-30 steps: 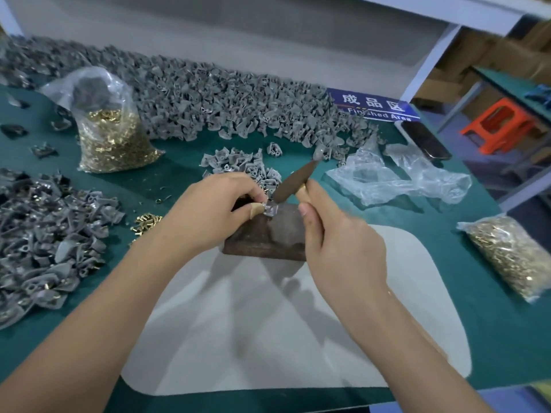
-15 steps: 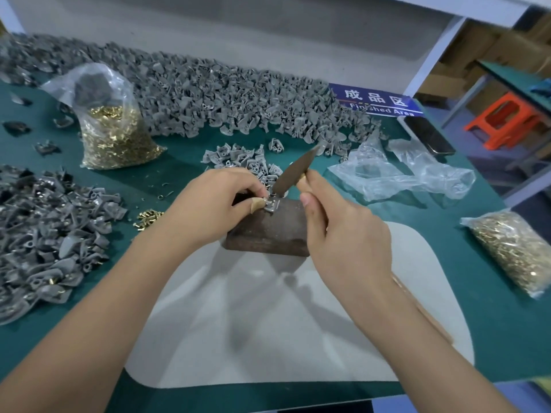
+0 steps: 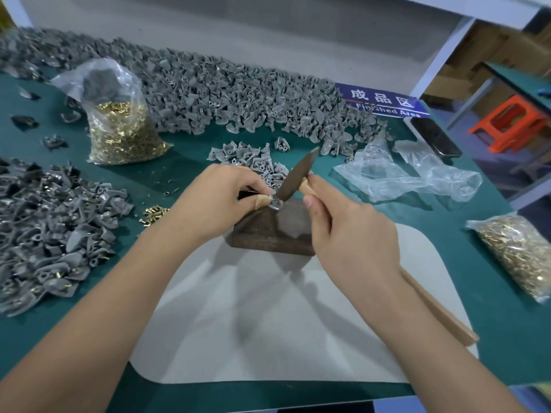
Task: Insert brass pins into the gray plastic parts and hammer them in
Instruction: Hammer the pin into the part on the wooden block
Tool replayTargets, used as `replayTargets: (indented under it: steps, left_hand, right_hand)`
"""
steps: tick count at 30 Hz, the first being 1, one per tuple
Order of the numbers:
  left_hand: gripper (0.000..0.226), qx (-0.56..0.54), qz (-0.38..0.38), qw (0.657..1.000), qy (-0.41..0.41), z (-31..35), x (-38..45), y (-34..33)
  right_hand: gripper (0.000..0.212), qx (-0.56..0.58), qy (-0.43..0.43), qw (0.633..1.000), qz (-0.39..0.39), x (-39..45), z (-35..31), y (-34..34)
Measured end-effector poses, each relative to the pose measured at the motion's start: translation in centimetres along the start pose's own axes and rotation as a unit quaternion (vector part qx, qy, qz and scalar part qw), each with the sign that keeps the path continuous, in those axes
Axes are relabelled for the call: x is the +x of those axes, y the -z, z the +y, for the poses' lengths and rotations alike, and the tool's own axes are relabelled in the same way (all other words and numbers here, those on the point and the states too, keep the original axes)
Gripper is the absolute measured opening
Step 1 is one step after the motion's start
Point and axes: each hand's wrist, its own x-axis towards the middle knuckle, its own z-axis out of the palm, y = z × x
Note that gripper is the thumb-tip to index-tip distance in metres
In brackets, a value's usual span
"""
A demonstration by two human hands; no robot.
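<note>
My left hand [image 3: 220, 201] pinches a small gray plastic part [image 3: 275, 203] on top of a dark block [image 3: 268, 234]. My right hand [image 3: 348, 234] grips a hammer by its wooden handle [image 3: 438, 308]; the dark hammer head [image 3: 296, 177] tilts up to the right, its lower end down at the part. A small heap of loose brass pins [image 3: 153, 212] lies left of the block. Whether a pin sits in the part is hidden by my fingers.
Gray parts lie in a long pile [image 3: 223, 93] along the back, a small group [image 3: 250, 159] behind the block, and a heap [image 3: 50, 231] at left. Bags of brass pins stand at back left [image 3: 122, 132] and right [image 3: 518, 257]. Empty plastic bags [image 3: 408, 177], a phone [image 3: 435, 137], a blue sign [image 3: 384, 102]. Light mat [image 3: 283, 323] under my wrists.
The hammer head has tipped more upright and its lower end has come down onto the part. My left hand keeps the part on the block.
</note>
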Motion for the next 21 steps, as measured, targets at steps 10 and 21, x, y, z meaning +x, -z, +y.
replayTargets:
  steps: [10, 21]
  left_hand:
    - [0.007, 0.001, 0.005, 1.0, -0.002, -0.09, 0.02, 0.07]
    - [0.008, -0.011, 0.003, 1.0, 0.002, -0.07, 0.03, 0.25]
  right_hand:
    - [0.034, 0.0, 0.013, 1.0, 0.013, -0.07, -0.21, -0.09]
    - [0.033, 0.011, 0.019, 1.0, 0.018, -0.14, -0.44, -0.29]
